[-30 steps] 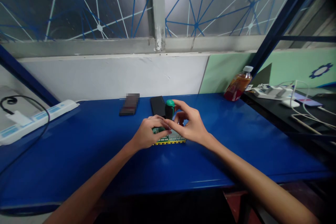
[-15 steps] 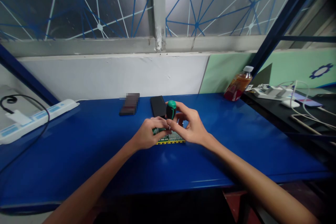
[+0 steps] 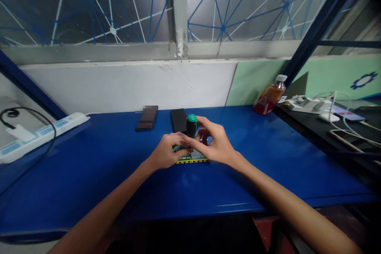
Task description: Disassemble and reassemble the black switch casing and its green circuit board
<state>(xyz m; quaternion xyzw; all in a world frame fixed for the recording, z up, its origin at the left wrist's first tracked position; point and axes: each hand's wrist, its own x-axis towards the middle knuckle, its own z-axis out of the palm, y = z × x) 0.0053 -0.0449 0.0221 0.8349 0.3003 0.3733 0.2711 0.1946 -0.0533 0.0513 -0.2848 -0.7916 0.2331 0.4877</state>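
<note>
A screwdriver (image 3: 192, 124) with a green-capped black handle stands upright over a green circuit board (image 3: 197, 156) with a yellow front edge. My right hand (image 3: 216, 141) is closed around the handle, thumb in front and fingers behind. From the left, my left hand (image 3: 168, 150) reaches over the board, its fingertips pinched together just below the handle. What lies between those fingertips is hidden, as is the screwdriver's tip. Both hands cover much of the board.
Behind the hands a black flat box (image 3: 177, 120) lies on the blue table (image 3: 89, 174). A dark blurred-out object (image 3: 147, 119) is left of it. A white power strip (image 3: 44, 135) runs along the left, and a drink bottle (image 3: 270, 95) stands back right.
The screwdriver's handle has shifted slightly left and its shaft is no longer visible. My right thumb has moved left, nearer the left fingertips. My left hand looks the same.
</note>
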